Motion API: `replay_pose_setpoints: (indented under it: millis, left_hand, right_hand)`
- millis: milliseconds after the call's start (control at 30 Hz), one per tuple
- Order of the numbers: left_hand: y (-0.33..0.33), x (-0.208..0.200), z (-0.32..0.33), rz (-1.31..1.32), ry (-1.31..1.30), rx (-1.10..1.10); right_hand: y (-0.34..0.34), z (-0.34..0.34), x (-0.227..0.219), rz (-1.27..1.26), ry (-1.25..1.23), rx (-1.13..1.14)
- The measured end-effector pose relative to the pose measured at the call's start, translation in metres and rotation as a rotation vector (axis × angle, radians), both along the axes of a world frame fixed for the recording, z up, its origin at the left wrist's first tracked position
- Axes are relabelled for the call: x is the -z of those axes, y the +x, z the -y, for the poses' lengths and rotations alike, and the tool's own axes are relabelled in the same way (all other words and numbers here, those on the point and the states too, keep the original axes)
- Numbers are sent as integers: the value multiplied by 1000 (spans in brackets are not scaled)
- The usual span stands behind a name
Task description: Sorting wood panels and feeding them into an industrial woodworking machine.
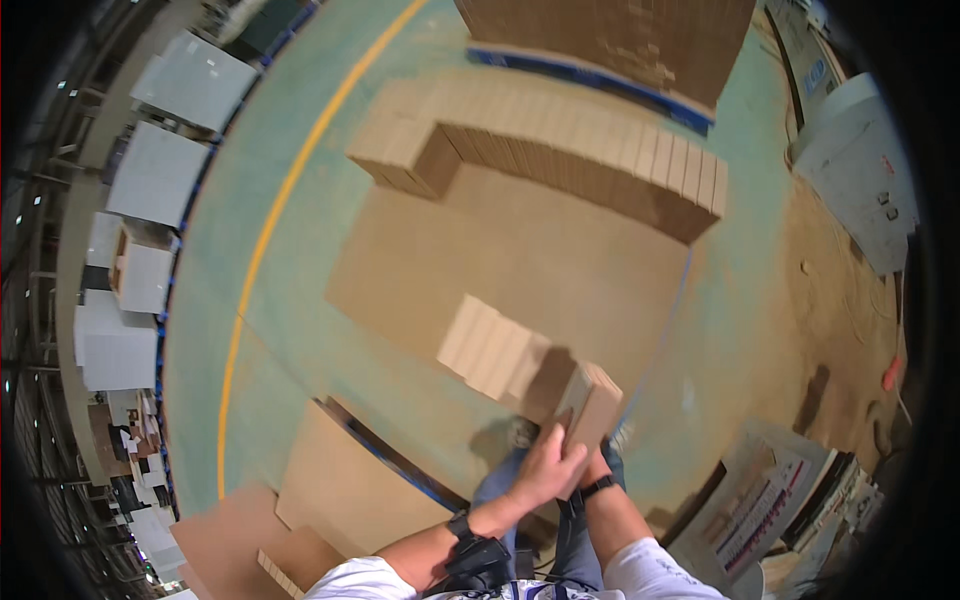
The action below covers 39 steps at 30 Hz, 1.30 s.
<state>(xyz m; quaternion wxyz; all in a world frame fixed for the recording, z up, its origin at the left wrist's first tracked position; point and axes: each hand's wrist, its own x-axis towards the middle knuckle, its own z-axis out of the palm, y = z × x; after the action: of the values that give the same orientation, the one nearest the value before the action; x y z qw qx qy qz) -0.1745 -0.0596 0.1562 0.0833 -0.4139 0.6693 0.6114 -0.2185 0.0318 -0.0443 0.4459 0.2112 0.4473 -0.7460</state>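
Item: bundle of light-brown rectangular fibreboard pieces (594, 405), held tilted before the person's legs, just beside the right end of a short row of pale-tan boards (490, 350); contact there cannot be told.
Left hand (545, 472): closed on the bundle's near part.
Right hand (598, 467): mostly hidden behind it; grip cannot be told.
Beyond: flat brown sheet (520, 245), bearing a long tan row of upright boards (590, 130).
Step, as judged: handling the bundle beside the short row.
Next move: calls for steady support and aligned edges.

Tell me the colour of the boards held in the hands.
The boards are light tan-brown, best seen in the head view.
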Motion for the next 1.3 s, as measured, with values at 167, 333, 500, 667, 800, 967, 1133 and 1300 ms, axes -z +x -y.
replay_pose_setpoints:
  millis: [167, 333, 500, 667, 800, 967, 1133, 1300]
  left_hand:
    - [9, 88, 11, -103, 10, -59]
    - [19, 147, 31, -121, -66, -79]
    - [28, 172, 57, -107, -67, -69]
    - [45, 189, 88, -161, -96, -2]
    - [45, 187, 103, -162, -90, 44]
    - [50, 196, 122, -155, -66, 50]
    - [55, 207, 125, -177, 111, 45]
    - [54, 216, 114, -207, 92, 67]
  right_hand:
    - [17, 10, 120, 361, -122, -55]
    - [27, 34, 142, 457, -125, -39]
    - [29, 58, 133, 473, -111, -3]
    - [45, 78, 124, 485, -138, 27]
    - [45, 78, 114, 481, -148, 53]
    - [49, 90, 104, 479, -182, 84]
    - [45, 115, 31, 195, -49, -5]
    - [38, 106, 29, 245, -2, -138]
